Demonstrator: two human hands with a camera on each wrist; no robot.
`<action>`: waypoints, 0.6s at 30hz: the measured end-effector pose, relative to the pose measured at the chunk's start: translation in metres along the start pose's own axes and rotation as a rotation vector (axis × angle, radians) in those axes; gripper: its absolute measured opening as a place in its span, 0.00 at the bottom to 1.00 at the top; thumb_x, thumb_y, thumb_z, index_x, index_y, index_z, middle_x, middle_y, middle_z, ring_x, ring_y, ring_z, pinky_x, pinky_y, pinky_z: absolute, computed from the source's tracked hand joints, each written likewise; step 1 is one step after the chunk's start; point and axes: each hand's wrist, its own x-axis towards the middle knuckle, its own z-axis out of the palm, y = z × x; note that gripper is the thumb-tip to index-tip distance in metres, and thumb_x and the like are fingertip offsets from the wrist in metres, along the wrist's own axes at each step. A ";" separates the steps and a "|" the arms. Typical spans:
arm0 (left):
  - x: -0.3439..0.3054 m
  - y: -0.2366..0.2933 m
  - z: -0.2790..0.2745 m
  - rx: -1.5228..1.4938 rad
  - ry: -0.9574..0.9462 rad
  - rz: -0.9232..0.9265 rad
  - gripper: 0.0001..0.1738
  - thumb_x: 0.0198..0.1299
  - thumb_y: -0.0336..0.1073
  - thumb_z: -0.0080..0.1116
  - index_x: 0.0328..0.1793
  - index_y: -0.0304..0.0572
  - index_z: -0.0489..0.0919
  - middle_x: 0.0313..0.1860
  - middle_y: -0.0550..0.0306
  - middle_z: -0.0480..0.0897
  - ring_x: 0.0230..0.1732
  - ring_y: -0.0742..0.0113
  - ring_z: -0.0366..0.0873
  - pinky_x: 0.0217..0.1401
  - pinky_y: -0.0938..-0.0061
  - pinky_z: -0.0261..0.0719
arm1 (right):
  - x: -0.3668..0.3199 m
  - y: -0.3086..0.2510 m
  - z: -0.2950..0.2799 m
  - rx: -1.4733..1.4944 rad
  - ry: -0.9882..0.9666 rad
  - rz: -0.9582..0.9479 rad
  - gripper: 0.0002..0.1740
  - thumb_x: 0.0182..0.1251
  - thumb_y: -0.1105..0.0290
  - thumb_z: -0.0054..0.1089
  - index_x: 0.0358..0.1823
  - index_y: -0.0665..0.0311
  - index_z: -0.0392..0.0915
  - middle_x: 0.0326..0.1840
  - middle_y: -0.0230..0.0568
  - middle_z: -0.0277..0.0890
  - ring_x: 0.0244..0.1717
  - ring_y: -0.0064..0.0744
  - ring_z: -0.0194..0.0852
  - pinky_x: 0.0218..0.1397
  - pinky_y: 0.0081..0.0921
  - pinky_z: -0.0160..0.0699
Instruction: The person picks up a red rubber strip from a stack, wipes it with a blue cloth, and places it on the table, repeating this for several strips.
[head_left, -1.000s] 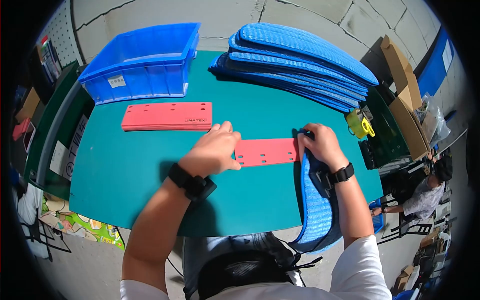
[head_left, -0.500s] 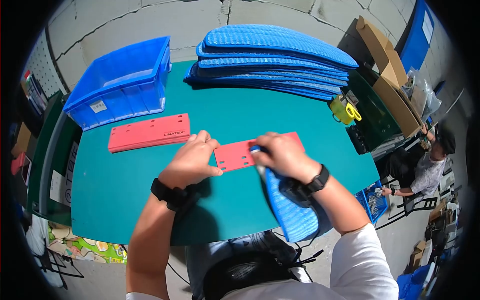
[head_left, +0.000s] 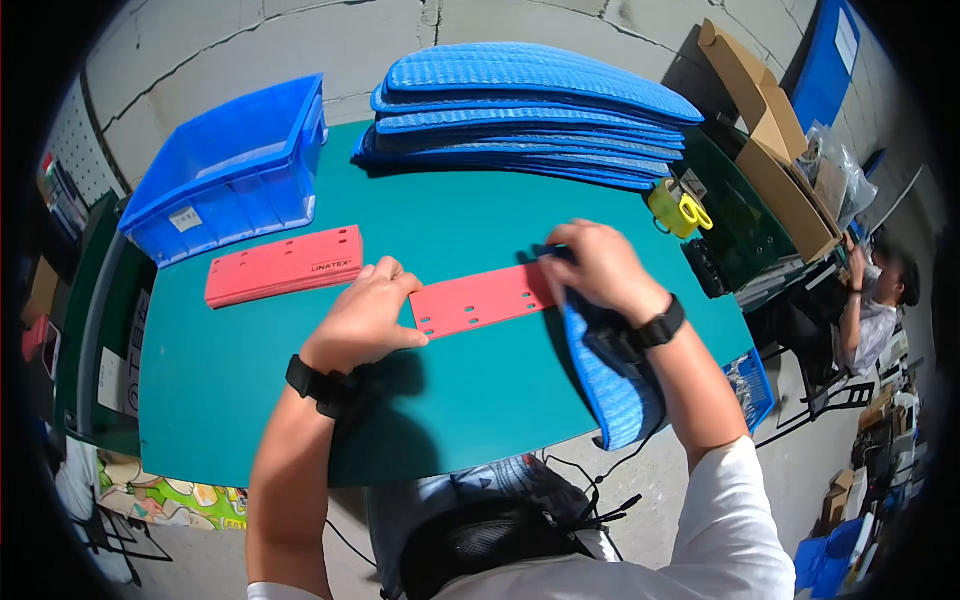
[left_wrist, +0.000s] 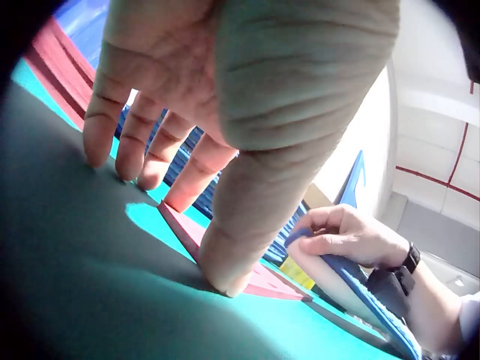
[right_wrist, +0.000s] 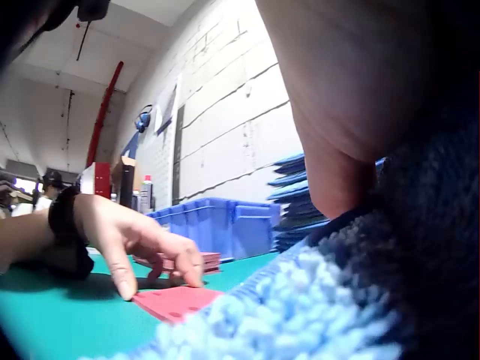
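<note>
A red perforated rubber sheet (head_left: 478,305) lies flat on the green table. My left hand (head_left: 358,318) rests at its left end, thumb and fingertips at the two corners; the left wrist view shows those fingers mostly straight. My right hand (head_left: 600,262) grips one end of a blue mop pad (head_left: 608,395) at the sheet's right end, thumb pressed against the pad's edge. The rest of the pad hangs toward me under my wrist. In the right wrist view its fluffy blue side (right_wrist: 292,307) fills the foreground.
A stack of red sheets (head_left: 285,268) marked LINATEX lies left of my left hand. Behind it stands a blue bin (head_left: 245,215). Several blue mop pads (head_left: 530,75) are piled at the back. Yellow-handled scissors (head_left: 690,213) stand near the right edge, with a cardboard box (head_left: 785,195) beyond.
My right hand moved the mop pad left across the sheet, then back to its right end. My left hand stayed at the left end. The head view shifted.
</note>
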 end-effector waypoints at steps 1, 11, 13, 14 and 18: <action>-0.001 0.000 0.000 -0.001 0.010 -0.001 0.36 0.43 0.44 0.74 0.60 0.34 0.79 0.55 0.47 0.73 0.59 0.48 0.70 0.63 0.62 0.71 | 0.007 -0.015 0.006 0.026 -0.035 -0.042 0.11 0.59 0.64 0.63 0.39 0.62 0.83 0.38 0.51 0.80 0.43 0.54 0.81 0.48 0.47 0.81; -0.002 0.001 -0.001 -0.023 0.037 0.012 0.35 0.43 0.42 0.73 0.59 0.33 0.79 0.55 0.45 0.74 0.59 0.46 0.71 0.64 0.62 0.71 | 0.016 -0.003 0.035 0.130 -0.032 -0.060 0.14 0.59 0.61 0.61 0.40 0.61 0.84 0.38 0.52 0.83 0.42 0.54 0.82 0.48 0.47 0.81; -0.003 0.002 0.000 -0.029 0.044 0.000 0.34 0.43 0.41 0.73 0.58 0.33 0.79 0.55 0.45 0.74 0.59 0.47 0.71 0.64 0.62 0.71 | 0.009 0.027 0.018 0.123 -0.087 0.090 0.15 0.58 0.61 0.63 0.42 0.63 0.84 0.36 0.53 0.84 0.40 0.54 0.83 0.46 0.44 0.81; -0.004 0.003 0.000 -0.027 0.050 -0.007 0.34 0.43 0.41 0.73 0.58 0.33 0.80 0.55 0.45 0.74 0.59 0.47 0.71 0.64 0.62 0.71 | 0.002 0.043 0.016 0.180 -0.040 0.151 0.16 0.58 0.62 0.64 0.43 0.64 0.84 0.36 0.54 0.84 0.40 0.54 0.84 0.46 0.42 0.82; -0.004 0.005 0.000 -0.022 0.045 -0.007 0.33 0.43 0.39 0.73 0.58 0.34 0.78 0.53 0.45 0.74 0.59 0.47 0.71 0.63 0.62 0.72 | -0.022 0.090 0.008 0.288 0.029 0.374 0.17 0.61 0.64 0.64 0.46 0.69 0.83 0.36 0.50 0.85 0.37 0.40 0.85 0.44 0.33 0.81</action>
